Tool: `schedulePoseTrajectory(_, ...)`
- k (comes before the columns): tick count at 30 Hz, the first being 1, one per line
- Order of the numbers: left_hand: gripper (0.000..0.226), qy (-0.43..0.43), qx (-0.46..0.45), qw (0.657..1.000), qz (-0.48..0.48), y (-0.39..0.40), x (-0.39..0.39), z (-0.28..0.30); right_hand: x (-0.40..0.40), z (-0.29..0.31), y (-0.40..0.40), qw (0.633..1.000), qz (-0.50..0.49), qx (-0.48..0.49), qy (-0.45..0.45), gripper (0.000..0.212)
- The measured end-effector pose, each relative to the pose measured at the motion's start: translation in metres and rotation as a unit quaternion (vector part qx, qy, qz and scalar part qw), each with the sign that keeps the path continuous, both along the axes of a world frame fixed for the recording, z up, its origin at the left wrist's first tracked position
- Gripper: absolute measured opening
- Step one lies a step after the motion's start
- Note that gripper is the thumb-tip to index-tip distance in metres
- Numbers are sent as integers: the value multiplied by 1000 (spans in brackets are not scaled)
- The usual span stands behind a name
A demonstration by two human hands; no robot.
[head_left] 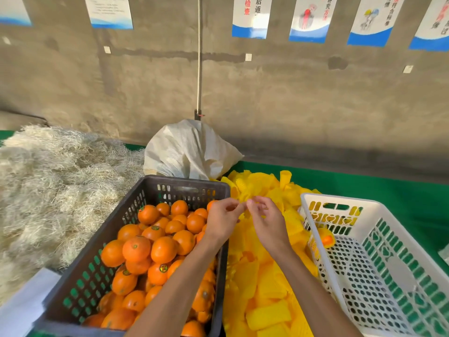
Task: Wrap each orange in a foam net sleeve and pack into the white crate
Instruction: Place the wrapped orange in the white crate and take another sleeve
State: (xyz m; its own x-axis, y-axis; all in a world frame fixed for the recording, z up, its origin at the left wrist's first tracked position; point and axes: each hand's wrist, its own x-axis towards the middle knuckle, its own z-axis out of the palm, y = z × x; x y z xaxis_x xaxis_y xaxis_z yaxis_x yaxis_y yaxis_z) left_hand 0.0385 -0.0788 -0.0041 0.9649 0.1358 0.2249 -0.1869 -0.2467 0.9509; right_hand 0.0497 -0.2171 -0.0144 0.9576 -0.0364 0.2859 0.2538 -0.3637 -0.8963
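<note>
Foam sleeve (243,206): yellow, pinched between our left hand (222,221) and right hand (266,221), above the sleeve pile (264,276).
Grip: both pinching; we spread the mouth evenly.
Oranges (155,251): dark crate.
White crate (379,271): right, one wrapped orange (325,239).

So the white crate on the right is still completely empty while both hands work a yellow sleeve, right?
Not quite: the head view shows the white crate already holds one wrapped orange near its far left corner. The left hand and right hand do pinch a yellow sleeve.

A bare concrete wall (291,93) hung with blue-edged posters (251,17) — green-covered table (388,190) below.
</note>
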Motion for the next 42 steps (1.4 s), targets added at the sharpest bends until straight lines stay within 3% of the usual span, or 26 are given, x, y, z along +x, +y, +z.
schedulePoseTrajectory(2,25,-3,29,1000,8,12,-5,-1,1,-4,11,999,24,-5,31,54)
schedulePoseTrajectory(6,16,79,-2,996,-40,48,-15,-5,11,-10,21,992,114,-8,53,8)
schedulePoseTrajectory(10,20,130,-86,988,-2,79,-21,-12,12,-19,34,989,138,-40,44,17)
schedulePoseTrajectory(15,24,75,139,979,130,107,-28,-25,14,-29,51,988,105,-104,53,11)
schedulePoseTrajectory(19,19,192,391,900,2,131,-42,-30,13,-32,52,984,78,-147,67,12)
schedulePoseTrajectory(20,30,229,427,874,-35,134,-46,-29,13,-33,51,982,86,-150,69,12)
schedulePoseTrajectory(22,58,268,479,833,-73,138,-50,-26,14,-35,49,980,114,-156,56,19)
schedulePoseTrajectory(24,72,274,512,809,-88,138,-51,-24,12,-34,50,978,127,-159,35,20)
schedulePoseTrajectory(29,80,279,501,817,-53,148,-49,-25,11,-30,52,989,79,-120,40,9)
schedulePoseTrajectory(32,77,275,477,834,-50,154,-46,-19,11,-29,51,990,78,-106,49,16)
schedulePoseTrajectory(35,72,204,409,889,-26,147,-41,-10,10,-22,50,995,63,-59,44,19)
schedulePoseTrajectory(37,74,147,273,951,5,134,-41,-3,7,-16,51,997,53,-53,21,17)
schedulePoseTrajectory(39,72,128,51,990,9,114,-41,5,5,-11,51,997,44,-58,-5,16)
schedulePoseTrajectory(40,66,133,-51,990,-6,104,-40,8,5,-8,50,997,37,-68,-20,15)
schedulePoseTrajectory(42,47,143,-161,976,-45,86,-39,15,6,-2,46,992,16,-113,-45,13)
